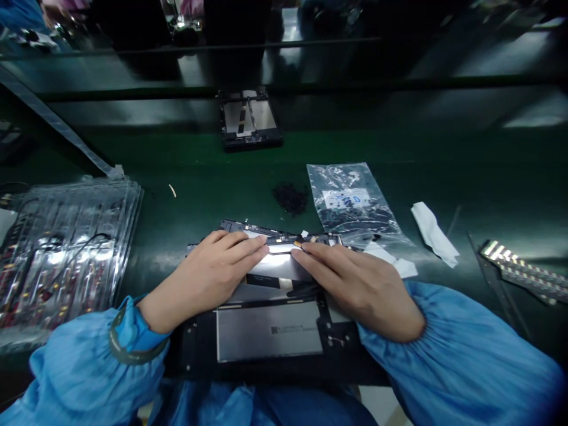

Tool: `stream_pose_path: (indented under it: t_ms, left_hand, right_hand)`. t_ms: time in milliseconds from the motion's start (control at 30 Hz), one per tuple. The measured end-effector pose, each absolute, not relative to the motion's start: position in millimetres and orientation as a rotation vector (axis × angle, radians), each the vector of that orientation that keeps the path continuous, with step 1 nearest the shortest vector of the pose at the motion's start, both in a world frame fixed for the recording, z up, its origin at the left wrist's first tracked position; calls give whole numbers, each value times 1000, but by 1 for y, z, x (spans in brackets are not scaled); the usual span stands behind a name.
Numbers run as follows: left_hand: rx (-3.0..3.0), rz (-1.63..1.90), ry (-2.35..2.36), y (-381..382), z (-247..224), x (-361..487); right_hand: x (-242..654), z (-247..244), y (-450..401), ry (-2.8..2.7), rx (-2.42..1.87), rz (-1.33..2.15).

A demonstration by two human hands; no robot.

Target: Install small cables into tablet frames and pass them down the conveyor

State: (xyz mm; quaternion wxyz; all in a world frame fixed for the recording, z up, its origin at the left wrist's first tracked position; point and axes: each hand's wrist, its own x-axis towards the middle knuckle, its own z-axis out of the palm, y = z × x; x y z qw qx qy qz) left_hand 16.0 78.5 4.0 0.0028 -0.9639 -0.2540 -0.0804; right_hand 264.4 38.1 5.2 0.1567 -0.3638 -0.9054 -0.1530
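In front of me an opened tablet (283, 271) shows its silver inside and a row of small parts along its far edge. It overlaps another opened tablet (268, 332) with a large grey battery, nearer my body. My left hand (217, 266) lies on the upper tablet's left part, its fingers close together and its thumb hidden. From the right, my right hand (355, 278) grips the same tablet near its far edge. Its fingertips touch beside a small orange tab (298, 243); the undersides of both hands are hidden.
Stacked clear plastic trays (84, 248) with small parts stand left. Beyond the tablets lie a pile of black bits (290, 197), a labelled clear bag (350, 198) and another opened tablet (251, 118). A white wipe (433, 234) and metallic strips (523, 269) lie right.
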Motion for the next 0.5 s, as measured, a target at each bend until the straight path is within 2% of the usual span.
stream_pose_path:
  t_ms: [500]
  left_hand:
    - [-3005,-237,-798,78,2,17]
  right_hand:
    - [261,5,39,-2639,-1063,-487]
